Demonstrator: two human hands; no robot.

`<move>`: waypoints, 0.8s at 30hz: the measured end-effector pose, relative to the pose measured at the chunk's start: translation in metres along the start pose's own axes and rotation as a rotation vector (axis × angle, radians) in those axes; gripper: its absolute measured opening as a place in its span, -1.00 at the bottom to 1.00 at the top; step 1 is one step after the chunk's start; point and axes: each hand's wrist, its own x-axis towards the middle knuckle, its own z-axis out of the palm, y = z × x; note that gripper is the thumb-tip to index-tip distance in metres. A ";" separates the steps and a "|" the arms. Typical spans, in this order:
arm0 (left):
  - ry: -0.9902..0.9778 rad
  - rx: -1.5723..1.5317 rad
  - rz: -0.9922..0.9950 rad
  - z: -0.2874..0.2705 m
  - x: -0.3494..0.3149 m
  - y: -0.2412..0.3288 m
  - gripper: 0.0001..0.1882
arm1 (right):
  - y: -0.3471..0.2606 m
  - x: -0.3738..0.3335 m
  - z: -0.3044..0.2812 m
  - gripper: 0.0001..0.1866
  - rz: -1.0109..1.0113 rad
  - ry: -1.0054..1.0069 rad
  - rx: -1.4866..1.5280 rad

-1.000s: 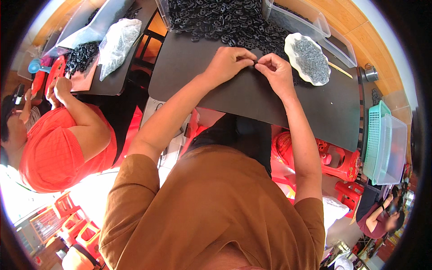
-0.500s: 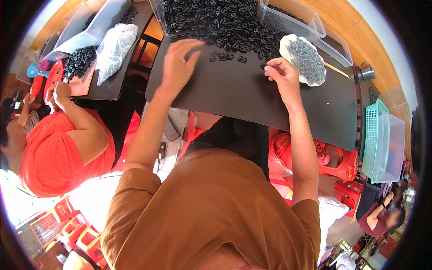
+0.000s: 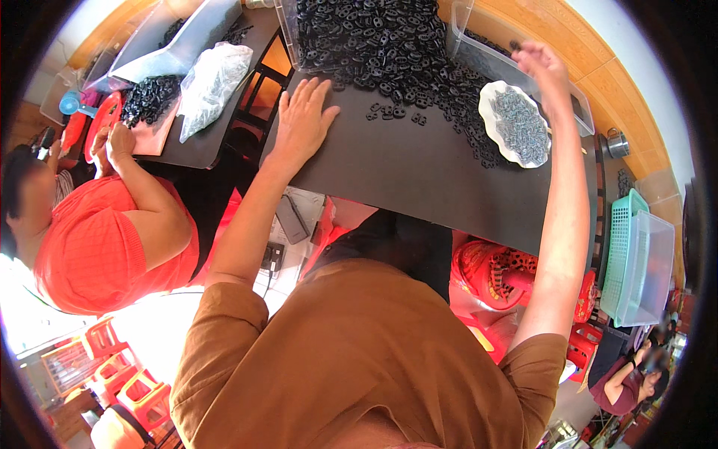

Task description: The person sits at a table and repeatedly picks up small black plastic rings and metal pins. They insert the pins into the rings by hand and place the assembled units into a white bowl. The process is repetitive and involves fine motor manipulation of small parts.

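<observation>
A large pile of small black pieces with two holes each spreads from a clear bin onto the dark table. My left hand lies palm down at the left of the pile, fingers stretched out and holding nothing. At the far right, my right hand is raised by a clear plastic box, pinching a small black piece at its fingertips. Several loose pieces lie in front of the pile. Beside my right forearm sits a white scalloped dish full of small grey parts.
To the left, a person in red works at another table with black pieces and a filled plastic bag. A green basket and clear tub stand at right. Red stools are behind; another person is at lower right.
My right hand has moved up and right, from the near side of the pile to the clear box, with the black piece. My left hand has settled flat with its fingers spread.
</observation>
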 end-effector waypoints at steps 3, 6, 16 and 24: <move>-0.037 -0.037 0.071 0.003 0.002 0.007 -0.49 | -0.003 0.012 0.009 -0.65 -0.122 0.244 -0.069; -0.080 -0.092 0.148 0.002 0.002 0.014 -0.54 | 0.003 -0.005 0.033 -0.65 -0.109 0.158 -0.193; -0.026 -0.355 0.199 -0.010 0.014 0.036 -0.73 | 0.006 -0.096 0.031 -0.78 -0.133 -0.057 -0.869; -0.039 -0.429 0.276 0.000 0.021 0.051 -0.86 | 0.021 -0.097 0.018 -0.92 0.037 -0.233 -0.893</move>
